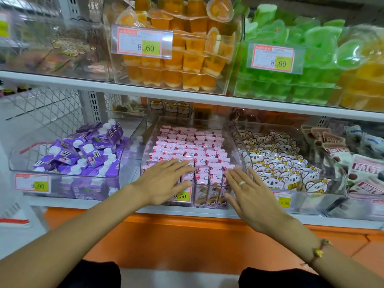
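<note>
A clear plastic bin [233, 134] on the lower shelf holds rows of small pink snack packets [187, 144]. My left hand [164, 181] lies flat with straight fingers over the front left packets. My right hand [249, 194], wearing a ring, is spread with straight fingers at the bin's front right corner. Neither hand holds anything. A price tag on the bin's front is partly hidden behind my left hand.
A bin of purple pouches [83, 150] stands to the left, a bin of koala-print packets [276, 163] to the right. The upper shelf [145, 92] carries bins of orange jelly cups [176, 59] and green jelly cups [291, 75]. An orange base panel [187, 242] runs below.
</note>
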Available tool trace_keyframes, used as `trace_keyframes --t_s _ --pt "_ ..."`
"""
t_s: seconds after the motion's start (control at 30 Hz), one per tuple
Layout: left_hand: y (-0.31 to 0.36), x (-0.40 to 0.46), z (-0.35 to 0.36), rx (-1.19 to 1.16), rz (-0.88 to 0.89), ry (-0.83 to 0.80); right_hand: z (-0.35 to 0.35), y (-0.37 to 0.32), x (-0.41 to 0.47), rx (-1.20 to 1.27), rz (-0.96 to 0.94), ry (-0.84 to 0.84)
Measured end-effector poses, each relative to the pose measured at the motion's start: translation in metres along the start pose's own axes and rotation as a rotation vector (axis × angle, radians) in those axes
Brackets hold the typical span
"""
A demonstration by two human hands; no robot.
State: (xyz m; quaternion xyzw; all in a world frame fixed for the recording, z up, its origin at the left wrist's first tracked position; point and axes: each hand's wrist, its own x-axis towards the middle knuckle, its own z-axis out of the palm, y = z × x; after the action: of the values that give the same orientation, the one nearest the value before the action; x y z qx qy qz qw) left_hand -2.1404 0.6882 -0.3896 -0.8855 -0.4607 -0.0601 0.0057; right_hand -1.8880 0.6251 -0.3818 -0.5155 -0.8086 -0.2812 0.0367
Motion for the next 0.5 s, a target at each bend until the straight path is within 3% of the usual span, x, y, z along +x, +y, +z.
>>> trace_keyframes --t_s 0.13,0.3,0.37,0.5 --pt "0.002 0.000 -0.002 -0.133 -0.036 -0.002 -0.004 -0.002 0.007 0.032 -0.007 0.014" --pt "0.007 0.013 -0.011 -0.142 -0.114 0.316 -0.008 -0.011 0.045 0.387 0.077 0.137" --pt "0.005 0.033 -0.016 -0.109 -0.182 0.253 0.000 -0.015 0.076 0.531 0.129 0.035" --pt "-0.002 0.069 -0.017 -0.060 -0.365 -0.068 0.033 -0.007 0.123 0.563 0.268 -0.309"
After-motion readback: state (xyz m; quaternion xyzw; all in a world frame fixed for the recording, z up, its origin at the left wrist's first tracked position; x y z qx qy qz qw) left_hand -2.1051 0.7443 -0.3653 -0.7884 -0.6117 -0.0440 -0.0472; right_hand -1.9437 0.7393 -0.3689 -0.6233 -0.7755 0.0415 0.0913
